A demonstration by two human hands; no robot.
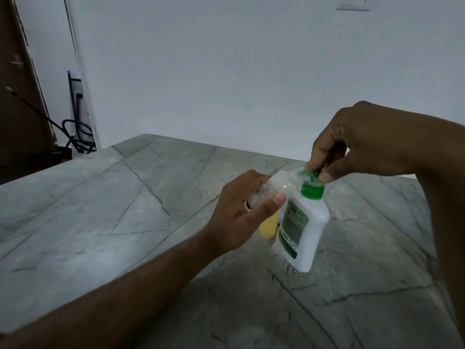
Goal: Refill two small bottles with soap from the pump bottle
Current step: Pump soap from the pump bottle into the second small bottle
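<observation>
On the table (105, 222), right of centre, the left hand (241, 210) grips a clear small bottle (276, 188) tilted against the white pump bottle (308, 227), apparently to catch soap, while the right hand (352, 144) pinches its green pump top (312, 180); a yellow bottle (269, 226) waits behind.

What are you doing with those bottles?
A person is refilling a little bottle with soap. The left hand holds a small clear bottle tipped against the green pump of a white soap bottle standing on the stone table. The right hand pinches the pump. A yellow bottle waits behind.
</observation>
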